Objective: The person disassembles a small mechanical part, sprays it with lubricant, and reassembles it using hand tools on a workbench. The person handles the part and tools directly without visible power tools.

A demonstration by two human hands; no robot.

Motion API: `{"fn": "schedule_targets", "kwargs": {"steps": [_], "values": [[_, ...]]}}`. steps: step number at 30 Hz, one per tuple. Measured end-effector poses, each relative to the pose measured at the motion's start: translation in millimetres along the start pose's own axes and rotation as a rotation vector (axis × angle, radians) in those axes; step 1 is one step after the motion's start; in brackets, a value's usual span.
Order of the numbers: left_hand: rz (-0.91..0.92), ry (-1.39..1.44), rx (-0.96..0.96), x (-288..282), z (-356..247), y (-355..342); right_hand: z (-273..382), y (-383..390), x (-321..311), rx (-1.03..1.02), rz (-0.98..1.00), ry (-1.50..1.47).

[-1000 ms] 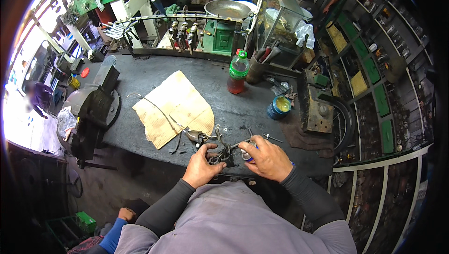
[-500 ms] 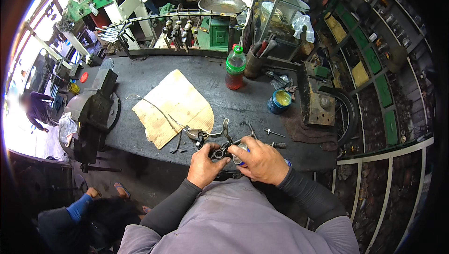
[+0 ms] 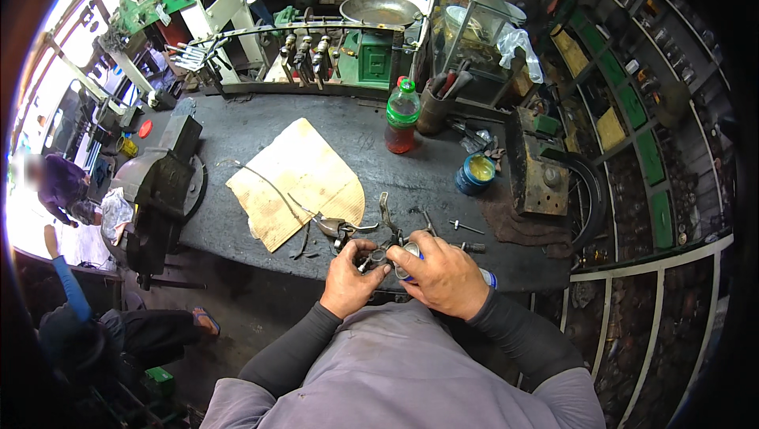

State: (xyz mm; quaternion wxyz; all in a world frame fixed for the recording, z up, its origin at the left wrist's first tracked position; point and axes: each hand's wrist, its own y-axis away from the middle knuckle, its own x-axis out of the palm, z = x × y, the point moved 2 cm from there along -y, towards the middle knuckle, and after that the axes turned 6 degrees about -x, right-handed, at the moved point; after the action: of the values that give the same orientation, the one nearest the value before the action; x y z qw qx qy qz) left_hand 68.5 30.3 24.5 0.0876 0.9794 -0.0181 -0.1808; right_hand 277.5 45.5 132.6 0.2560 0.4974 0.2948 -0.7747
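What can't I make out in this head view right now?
Head view, all three:
Silver-topped can: body mostly hidden by the right hand.
Ringed metal part: gripped side covered by the left hand.
Shelving at right: lower contents too small and dark to identify.

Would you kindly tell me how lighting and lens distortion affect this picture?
Head view: the left opening is blown out white, and the right shelving sits dim; head view: the workbench bows at its front edge and the corners go black; head view: the dark metal part in the left hand blends into the background.
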Motion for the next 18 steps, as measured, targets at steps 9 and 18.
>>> {"fn": "schedule_targets", "kwargs": {"steps": [9,18], "values": [[-0.075,0.179,-0.013,-1.9,3.1,1.1,-8.5,5.1,-9.2,0.136,-0.099,-0.029],[-0.184,0.099,0.077,0.7,4.4,3.2,-1.1,-0.7,-5.4,0.013,-0.038,-0.023]]}}
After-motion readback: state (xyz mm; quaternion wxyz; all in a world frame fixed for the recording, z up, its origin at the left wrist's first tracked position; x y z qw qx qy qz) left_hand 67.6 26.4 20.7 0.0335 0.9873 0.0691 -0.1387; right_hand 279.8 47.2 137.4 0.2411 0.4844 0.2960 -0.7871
